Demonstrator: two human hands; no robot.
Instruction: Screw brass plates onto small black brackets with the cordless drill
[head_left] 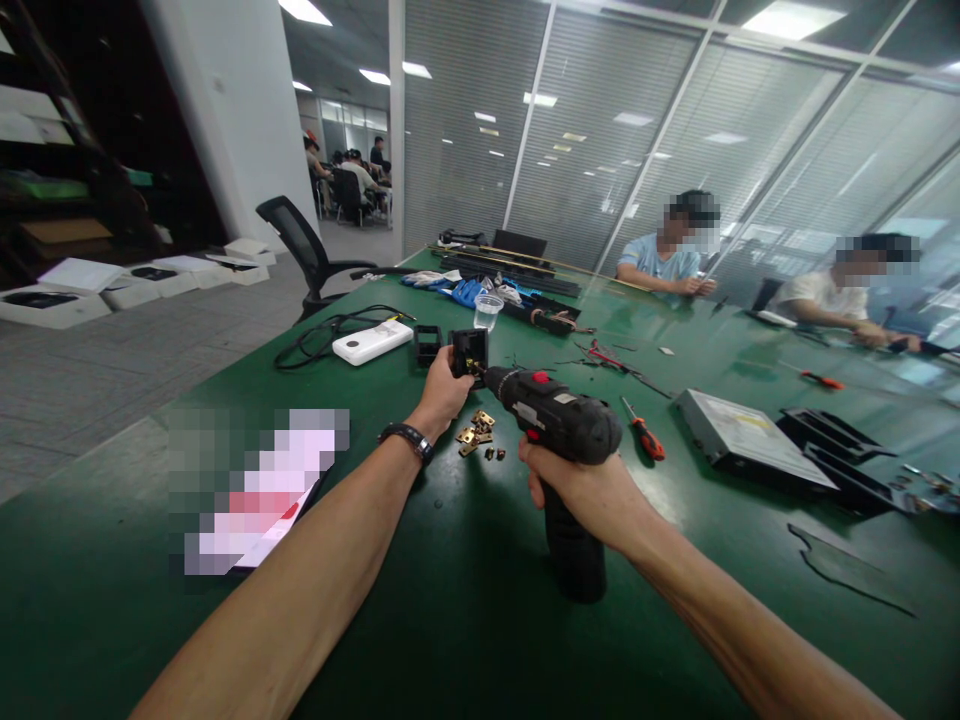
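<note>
My left hand [444, 390] grips a small black plastic housing [471, 347] with brass-coloured parts inside it. A black cordless drill [566, 412] with red buttons is in my right hand [581, 485], fingers wrapped round its handle. The drill's bit points left into the open side of the housing; whether the tip touches a part there I cannot tell. Below the housing lies a small pile of brass-coloured metal pieces [474, 432] on the green table [420, 620]. Just left of my left hand stands a black rectangular frame [428, 344].
A white power bank [373, 342], black cable [315, 340] and blurred-out phone [262, 500] lie to the left. Behind are a clear plastic cup [487, 312] and gloves [466, 292]. Rightward are a screwdriver [646, 435], a metal-topped box [750, 440] and two seated people [660, 262].
</note>
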